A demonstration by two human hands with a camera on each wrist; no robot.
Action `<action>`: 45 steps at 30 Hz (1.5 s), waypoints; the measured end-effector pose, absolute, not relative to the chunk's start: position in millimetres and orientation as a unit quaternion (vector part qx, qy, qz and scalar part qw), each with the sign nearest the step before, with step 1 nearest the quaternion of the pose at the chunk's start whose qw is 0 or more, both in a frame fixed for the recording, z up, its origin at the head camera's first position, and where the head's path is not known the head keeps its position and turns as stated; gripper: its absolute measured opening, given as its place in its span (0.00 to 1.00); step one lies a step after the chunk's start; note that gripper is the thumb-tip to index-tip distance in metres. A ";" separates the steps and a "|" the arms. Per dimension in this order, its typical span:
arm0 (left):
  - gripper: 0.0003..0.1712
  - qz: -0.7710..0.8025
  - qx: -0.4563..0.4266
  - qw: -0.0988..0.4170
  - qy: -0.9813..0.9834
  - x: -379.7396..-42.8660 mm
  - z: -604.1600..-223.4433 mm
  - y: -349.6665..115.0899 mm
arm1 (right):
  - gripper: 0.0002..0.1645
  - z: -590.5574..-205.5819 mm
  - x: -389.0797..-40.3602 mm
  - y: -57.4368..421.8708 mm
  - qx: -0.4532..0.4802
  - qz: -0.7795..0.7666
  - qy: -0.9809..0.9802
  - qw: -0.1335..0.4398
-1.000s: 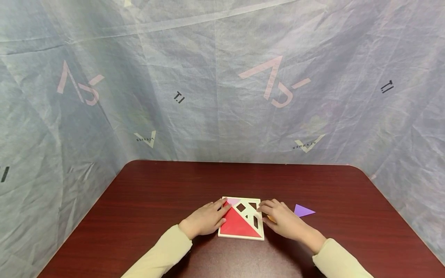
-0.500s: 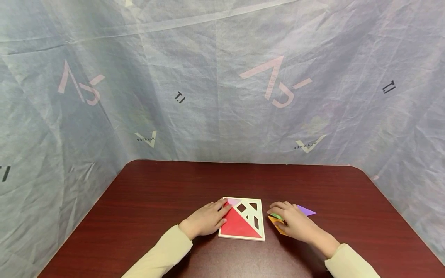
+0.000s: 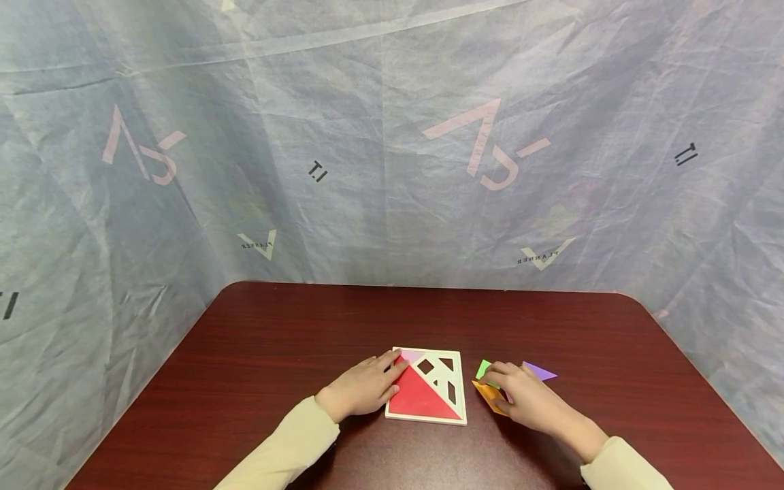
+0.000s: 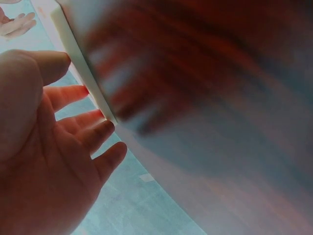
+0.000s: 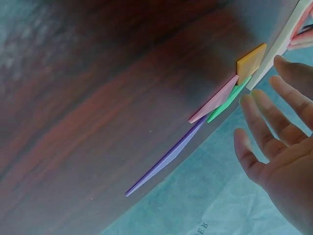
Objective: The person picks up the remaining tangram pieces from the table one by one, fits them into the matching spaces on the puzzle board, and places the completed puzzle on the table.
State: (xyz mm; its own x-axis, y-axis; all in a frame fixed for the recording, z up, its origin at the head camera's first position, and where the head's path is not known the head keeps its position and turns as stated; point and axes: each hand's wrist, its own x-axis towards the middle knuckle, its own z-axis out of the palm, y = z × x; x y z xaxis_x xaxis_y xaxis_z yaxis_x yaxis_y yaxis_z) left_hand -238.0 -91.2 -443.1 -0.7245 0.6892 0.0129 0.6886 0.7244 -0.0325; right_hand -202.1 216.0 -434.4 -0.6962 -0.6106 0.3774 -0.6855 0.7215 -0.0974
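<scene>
The left hand (image 3: 361,386) rests its loosely extended fingers on the left side of a white board (image 3: 440,376), not wrapped round it; a large red triangle (image 3: 422,396) fills the board's near left half, with a pink piece (image 3: 413,355) at the far left corner. Rightward on the table (image 3: 343,320), an orange piece (image 3: 485,393) lies just beside a green piece (image 3: 482,368), under the right hand (image 3: 528,397), its fingers apart and seemingly holding nothing, though fingertip contact is hard to tell. A purple piece (image 3: 540,371) lies beyond.
</scene>
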 end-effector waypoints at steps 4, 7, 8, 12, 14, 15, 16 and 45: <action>0.27 0.016 -0.372 0.013 -0.928 -238.2 -443.2 -91.1 | 0.17 -433.9 -200.7 217.5 0.356 0.119 -0.914 0.155; 0.27 0.017 -0.371 0.013 -0.928 -238.6 -443.6 -90.9 | 0.17 -433.9 -199.6 218.8 0.353 0.118 -0.916 0.149; 0.27 0.017 -0.371 0.013 -0.929 -238.8 -443.5 -90.8 | 0.17 -434.2 -199.3 219.2 0.352 0.117 -0.917 0.148; 0.27 0.016 -0.368 0.012 -0.929 -239.0 -443.4 -90.6 | 0.16 -435.9 -198.6 220.1 0.354 0.113 -0.916 0.149; 0.27 0.018 -0.368 0.013 -0.930 -238.8 -443.0 -90.5 | 0.16 -436.6 -198.6 220.6 0.355 0.113 -0.916 0.147; 0.27 0.018 -0.368 0.014 -0.929 -238.4 -442.7 -90.3 | 0.16 -437.1 -198.6 220.7 0.355 0.112 -0.917 0.145; 0.27 0.018 -0.368 0.015 -0.929 -238.1 -442.2 -90.1 | 0.16 -437.5 -198.7 220.9 0.354 0.111 -0.918 0.143; 0.27 0.015 -0.366 0.009 -0.930 -236.6 -441.7 -89.6 | 0.18 -441.1 -198.2 220.6 0.360 0.118 -0.916 0.135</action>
State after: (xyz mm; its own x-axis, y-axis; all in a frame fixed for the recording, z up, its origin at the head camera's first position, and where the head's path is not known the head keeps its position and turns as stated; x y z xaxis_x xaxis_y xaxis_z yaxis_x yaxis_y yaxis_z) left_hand -236.6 -89.6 -441.7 -0.7319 0.6813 0.0063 0.6808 0.7317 -0.0347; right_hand -198.2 220.6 -441.1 -0.7041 -0.6273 0.3328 -0.6912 0.7130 -0.1183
